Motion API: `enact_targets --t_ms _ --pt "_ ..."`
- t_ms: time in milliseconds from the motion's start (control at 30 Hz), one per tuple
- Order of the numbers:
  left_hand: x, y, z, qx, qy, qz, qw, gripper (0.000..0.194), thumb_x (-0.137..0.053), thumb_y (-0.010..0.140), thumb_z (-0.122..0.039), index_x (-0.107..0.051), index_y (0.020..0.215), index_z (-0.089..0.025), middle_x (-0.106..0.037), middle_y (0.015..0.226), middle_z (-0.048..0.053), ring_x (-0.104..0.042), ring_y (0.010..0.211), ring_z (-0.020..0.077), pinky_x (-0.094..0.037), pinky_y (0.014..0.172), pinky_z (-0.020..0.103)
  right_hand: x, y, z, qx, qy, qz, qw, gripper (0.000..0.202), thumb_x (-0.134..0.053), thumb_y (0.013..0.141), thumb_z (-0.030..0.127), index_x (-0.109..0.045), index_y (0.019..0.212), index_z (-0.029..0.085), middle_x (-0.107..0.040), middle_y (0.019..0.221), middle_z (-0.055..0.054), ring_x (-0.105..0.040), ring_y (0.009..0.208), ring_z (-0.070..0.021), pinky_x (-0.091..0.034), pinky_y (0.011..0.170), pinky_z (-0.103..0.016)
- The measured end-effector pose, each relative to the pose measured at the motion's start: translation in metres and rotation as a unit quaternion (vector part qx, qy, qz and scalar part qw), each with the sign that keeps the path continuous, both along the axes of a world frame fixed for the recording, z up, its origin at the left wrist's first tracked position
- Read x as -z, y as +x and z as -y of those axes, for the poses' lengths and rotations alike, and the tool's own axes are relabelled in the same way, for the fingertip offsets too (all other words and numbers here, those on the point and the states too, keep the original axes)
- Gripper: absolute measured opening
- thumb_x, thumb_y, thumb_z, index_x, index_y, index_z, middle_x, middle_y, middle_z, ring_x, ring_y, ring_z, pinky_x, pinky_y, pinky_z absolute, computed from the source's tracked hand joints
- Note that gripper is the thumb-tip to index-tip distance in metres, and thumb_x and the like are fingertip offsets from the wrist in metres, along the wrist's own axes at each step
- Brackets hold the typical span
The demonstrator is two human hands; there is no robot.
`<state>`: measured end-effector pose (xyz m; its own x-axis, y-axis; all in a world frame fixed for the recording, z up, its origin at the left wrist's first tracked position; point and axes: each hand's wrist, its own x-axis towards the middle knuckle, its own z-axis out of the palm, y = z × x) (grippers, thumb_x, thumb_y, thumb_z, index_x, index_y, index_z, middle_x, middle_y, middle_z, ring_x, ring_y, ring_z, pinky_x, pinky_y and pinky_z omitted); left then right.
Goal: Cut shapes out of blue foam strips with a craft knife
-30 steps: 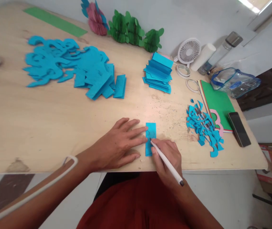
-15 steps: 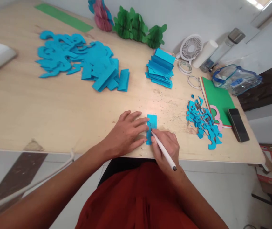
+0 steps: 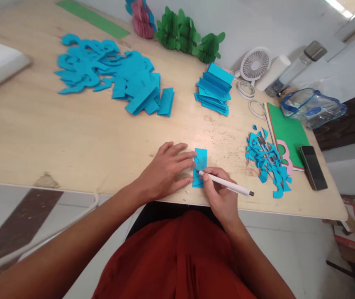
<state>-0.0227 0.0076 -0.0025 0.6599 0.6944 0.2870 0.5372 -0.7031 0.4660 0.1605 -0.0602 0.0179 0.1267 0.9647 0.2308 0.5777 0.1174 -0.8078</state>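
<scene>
A small blue paper rectangle (image 3: 200,155) lies near the table's front edge, with dark curved lines drawn on it. My left hand (image 3: 169,171) rests flat with fingers spread, its fingertips at the paper's left edge. My right hand (image 3: 222,195) grips a white pen (image 3: 235,187) whose dark tip is at the middle of the paper. Blue cut curved shapes (image 3: 87,62) and folded blue pieces (image 3: 140,91) are piled at the upper left. A stack of folded blue paper (image 3: 215,89) sits beyond the paper. Blue scraps (image 3: 266,158) lie to the right.
Along the back stand green paper shapes (image 3: 177,31), a small fan (image 3: 255,64) and a clear bottle (image 3: 298,66). At the right are tape rolls (image 3: 246,89), a clear pouch (image 3: 312,108), green sheets (image 3: 289,128), a pink cutout (image 3: 285,154) and a phone (image 3: 313,167).
The pen has swung from pointing down toward me to lying more sideways, its rear end now to the right. A curved line shows lower on the paper. The whole view has shifted slightly.
</scene>
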Motion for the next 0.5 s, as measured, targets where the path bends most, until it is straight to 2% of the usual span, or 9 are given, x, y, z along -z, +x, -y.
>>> enact_targets --t_ms 367,500 --pt "-0.001 0.0001 -0.0005 0.003 0.003 0.002 1.0 0.027 -0.054 0.085 -0.028 -0.062 0.111 -0.024 -0.06 0.136 0.004 -0.043 0.131 0.0317 -0.024 0.112 0.055 0.0022 0.0002 0.0011 0.008 -0.015 -0.032 0.999 0.013 -0.057 0.092 0.034 -0.064 0.092 0.022 -0.072 0.086 -0.003 -0.068 0.082 -0.0194 -0.053 0.074 -0.035" --pt "-0.0038 0.0001 -0.0005 0.004 -0.004 0.0 1.0 0.027 -0.053 0.085 -0.028 -0.063 0.11 -0.024 -0.06 0.136 0.004 -0.043 0.131 0.032 -0.024 0.112 0.056 -0.0033 0.0007 0.0058 -0.016 -0.002 0.039 0.999 0.013 -0.054 0.093 0.03 -0.066 0.094 0.023 -0.072 0.086 -0.003 -0.067 0.08 -0.0188 -0.051 0.076 -0.035"
